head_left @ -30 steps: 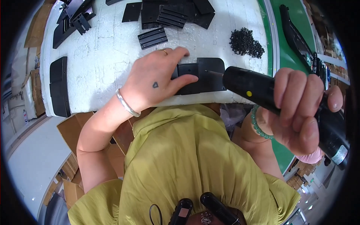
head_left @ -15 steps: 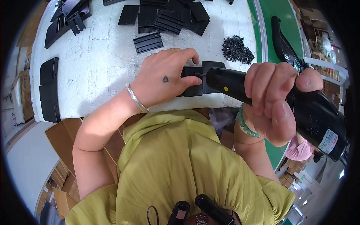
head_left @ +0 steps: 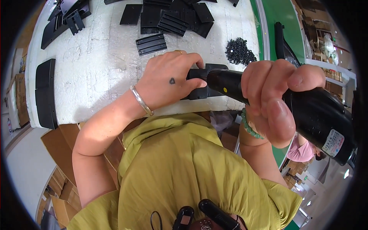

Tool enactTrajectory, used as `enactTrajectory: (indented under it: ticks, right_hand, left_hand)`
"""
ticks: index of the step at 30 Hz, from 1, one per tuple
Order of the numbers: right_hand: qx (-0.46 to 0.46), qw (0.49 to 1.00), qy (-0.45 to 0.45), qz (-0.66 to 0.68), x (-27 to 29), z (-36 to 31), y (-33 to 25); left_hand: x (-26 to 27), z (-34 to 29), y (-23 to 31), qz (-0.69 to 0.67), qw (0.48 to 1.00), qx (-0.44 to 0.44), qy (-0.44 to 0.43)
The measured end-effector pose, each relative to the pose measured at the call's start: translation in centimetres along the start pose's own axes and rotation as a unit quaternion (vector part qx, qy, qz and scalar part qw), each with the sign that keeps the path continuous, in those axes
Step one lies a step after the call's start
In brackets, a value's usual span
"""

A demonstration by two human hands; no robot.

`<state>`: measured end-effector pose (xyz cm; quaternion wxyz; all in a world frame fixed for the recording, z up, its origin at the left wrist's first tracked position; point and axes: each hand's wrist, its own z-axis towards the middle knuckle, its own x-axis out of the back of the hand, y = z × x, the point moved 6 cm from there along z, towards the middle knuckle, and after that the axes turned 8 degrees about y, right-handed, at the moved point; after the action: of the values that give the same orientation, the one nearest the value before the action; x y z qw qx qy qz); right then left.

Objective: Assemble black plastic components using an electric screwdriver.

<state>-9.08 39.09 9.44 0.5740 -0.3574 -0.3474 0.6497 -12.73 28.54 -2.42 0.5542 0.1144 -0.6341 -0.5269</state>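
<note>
While pinned flat by left hand [head_left: 168,82] near the front edge of white table [head_left: 99,73], black plastic part [head_left: 203,82] sits just ahead of driver tip, long axis running left-right along the table edge; left fingers curled together over its left end, thumb along the near side. Right hand [head_left: 274,97] wrapped tight round black power screwdriver [head_left: 306,107], fingers clamped on barrel, body slanting down-left so nose meets the part's right portion, contact point hidden by the barrel. Left hand nearer the part. Screw pile [head_left: 239,51] just beyond; loose black plates [head_left: 151,44] further back
</note>
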Motion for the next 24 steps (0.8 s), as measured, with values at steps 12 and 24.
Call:
enactTrajectory:
  ticks: [12, 24]
  right_hand:
    - [-0.062, 0.996, 0.056, 0.040, -0.8, 0.1, 0.8]
    - [0.066, 0.984, 0.145, 0.086, 5.7, 0.5, -3.2]
  left_hand:
    - [0.6, -0.6, 0.0, -0.026, 0.999, -0.022, 0.039]
    - [1.6, 0.3, 0.7, 0.000, 0.999, -0.034, 0.017]
